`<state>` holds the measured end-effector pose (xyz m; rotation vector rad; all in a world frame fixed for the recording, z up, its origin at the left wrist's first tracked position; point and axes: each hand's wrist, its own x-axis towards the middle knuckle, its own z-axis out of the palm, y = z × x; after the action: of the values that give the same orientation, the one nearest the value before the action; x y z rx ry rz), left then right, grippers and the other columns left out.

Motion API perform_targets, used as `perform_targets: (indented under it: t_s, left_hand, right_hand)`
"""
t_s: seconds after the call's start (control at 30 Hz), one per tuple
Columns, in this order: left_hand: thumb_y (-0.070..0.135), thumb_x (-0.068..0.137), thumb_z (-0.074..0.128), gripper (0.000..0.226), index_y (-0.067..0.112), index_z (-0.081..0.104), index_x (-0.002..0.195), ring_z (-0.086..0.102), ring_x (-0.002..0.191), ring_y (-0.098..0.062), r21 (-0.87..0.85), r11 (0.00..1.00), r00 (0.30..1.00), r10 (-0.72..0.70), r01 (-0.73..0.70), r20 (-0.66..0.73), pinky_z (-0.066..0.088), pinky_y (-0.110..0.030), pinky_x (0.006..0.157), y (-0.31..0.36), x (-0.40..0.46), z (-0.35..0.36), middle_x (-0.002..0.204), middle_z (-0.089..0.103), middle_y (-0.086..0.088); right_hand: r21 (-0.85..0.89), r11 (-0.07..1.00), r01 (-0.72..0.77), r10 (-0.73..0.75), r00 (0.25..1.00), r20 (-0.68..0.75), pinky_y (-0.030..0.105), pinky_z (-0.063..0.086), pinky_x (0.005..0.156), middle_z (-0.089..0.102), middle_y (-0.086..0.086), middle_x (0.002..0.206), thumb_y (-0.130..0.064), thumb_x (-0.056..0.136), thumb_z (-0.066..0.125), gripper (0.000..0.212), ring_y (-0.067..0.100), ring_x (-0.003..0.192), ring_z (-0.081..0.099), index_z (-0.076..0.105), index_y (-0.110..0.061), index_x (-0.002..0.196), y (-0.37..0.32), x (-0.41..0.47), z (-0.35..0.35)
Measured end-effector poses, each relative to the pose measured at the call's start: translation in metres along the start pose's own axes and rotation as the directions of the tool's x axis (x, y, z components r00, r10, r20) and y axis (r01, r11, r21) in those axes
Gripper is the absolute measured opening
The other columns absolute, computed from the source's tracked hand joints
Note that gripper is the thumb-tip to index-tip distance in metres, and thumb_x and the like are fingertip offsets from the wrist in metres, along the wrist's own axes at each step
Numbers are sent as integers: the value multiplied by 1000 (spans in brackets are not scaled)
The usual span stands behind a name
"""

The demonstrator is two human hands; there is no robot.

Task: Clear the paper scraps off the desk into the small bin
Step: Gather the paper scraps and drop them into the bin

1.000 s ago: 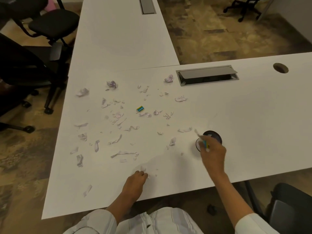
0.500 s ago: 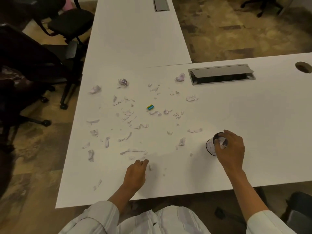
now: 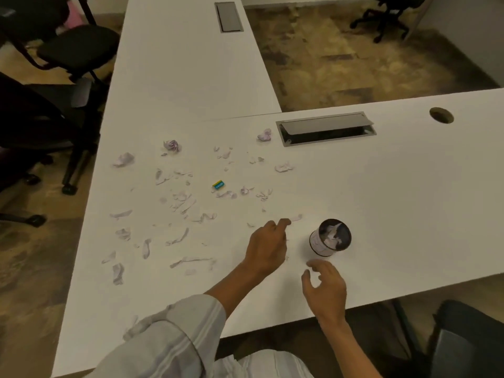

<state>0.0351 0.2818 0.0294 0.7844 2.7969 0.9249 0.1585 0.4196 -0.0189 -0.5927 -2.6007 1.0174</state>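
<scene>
Several torn and crumpled paper scraps [image 3: 177, 237] lie across the left half of the white desk [image 3: 409, 186]. The small round bin [image 3: 316, 242], white-walled with a dark rim, stands near the front edge with paper inside. My left hand [image 3: 268, 245] is just left of the bin. Its fingers are bunched, with a small bit of paper showing among them. The fingertips reach a strip scrap [image 3: 296, 217]. My right hand [image 3: 324, 289] hovers in front of the bin, fingers spread and holding nothing.
A small green and yellow block [image 3: 218, 184] lies among the scraps. Behind are a cable flap [image 3: 326, 128] and a grommet hole [image 3: 441, 115]. Black office chairs [image 3: 76, 47] stand to the left. Another chair [image 3: 469, 339] is at the lower right.
My right hand dropped its scraps into the bin and drew back toward me, now open. My left hand moved right from the front edge to beside the bin.
</scene>
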Motion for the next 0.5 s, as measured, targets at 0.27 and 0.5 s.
perform_targets:
  t_s: [0.27, 0.5]
  left_hand:
    - [15, 80, 65, 45, 16, 48, 122, 62, 83, -35, -115, 993, 993, 31, -18, 115, 50, -37, 69, 89, 66, 52, 99, 62, -16]
    - [21, 77, 66, 48, 17, 49, 121, 59, 91, -33, -120, 993, 987, 39, -20, 158, 51, -38, 73, 71, 68, 73, 106, 59, -14]
  right_hand:
    - [-88, 982, -166, 180, 967, 182, 4, 43, 71, 68, -15, 97, -25, 76, 78, 21, -2, 72, 59, 69, -28, 95, 11, -24, -5]
    - [-90, 976, -201, 215, 957, 197, 2, 43, 67, 68, -15, 97, -24, 77, 76, 19, -3, 72, 59, 70, -28, 95, 21, -19, -14]
